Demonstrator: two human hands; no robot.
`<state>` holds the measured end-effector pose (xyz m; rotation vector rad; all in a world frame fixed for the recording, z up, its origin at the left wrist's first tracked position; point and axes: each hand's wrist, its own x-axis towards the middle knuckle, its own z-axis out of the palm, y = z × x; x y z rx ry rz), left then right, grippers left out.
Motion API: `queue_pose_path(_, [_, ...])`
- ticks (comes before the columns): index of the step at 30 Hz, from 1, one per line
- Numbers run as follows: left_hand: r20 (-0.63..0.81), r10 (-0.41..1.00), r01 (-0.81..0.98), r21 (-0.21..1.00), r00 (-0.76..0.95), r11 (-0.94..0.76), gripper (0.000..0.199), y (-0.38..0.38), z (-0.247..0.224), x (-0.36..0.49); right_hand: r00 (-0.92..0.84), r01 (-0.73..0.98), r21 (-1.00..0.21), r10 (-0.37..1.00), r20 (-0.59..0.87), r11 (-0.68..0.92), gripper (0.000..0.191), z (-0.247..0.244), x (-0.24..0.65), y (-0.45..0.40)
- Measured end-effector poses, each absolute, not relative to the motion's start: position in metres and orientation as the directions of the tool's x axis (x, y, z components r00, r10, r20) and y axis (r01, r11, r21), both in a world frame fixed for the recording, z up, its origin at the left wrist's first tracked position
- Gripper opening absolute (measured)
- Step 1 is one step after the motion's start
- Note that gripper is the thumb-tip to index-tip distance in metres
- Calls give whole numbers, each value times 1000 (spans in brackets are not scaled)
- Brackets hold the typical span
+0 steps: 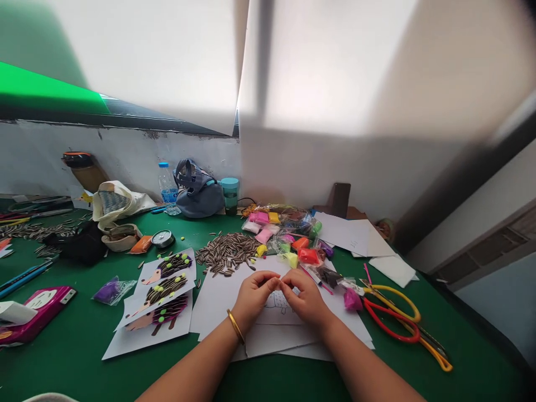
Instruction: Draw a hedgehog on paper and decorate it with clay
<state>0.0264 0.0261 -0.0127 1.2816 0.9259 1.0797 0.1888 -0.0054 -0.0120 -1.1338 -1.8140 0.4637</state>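
My left hand and my right hand meet fingertip to fingertip above a white sheet with a line drawing. Both are pinched closed; whatever is between the fingers is too small or hidden to make out. A gold bangle circles my left wrist. Just beyond my left hand lies a heap of striped sunflower seeds. Beyond my right hand are small bags of coloured modelling clay, among them a red one. Left of the sheets, hedgehog pictures made with seeds and green balls overlap on white paper.
Scissors with yellow and red handles lie at the right. A bag of purple clay and a magenta box are on the left. Along the wall stand a water bottle, a blue-grey bag, a teal-lidded cup and a phone.
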Motion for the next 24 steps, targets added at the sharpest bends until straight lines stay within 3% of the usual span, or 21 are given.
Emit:
queue_pose_path(11, [-9,953,-223,971,302,80,27,25,-14,27,-142,468,-753,880,453,463,12,-12,184,-10])
queue_pose_path(24, [-89,929,-247,951,359,186,30,20,-11,27,-93,405,-822,912,399,401,24,-22,189,-3])
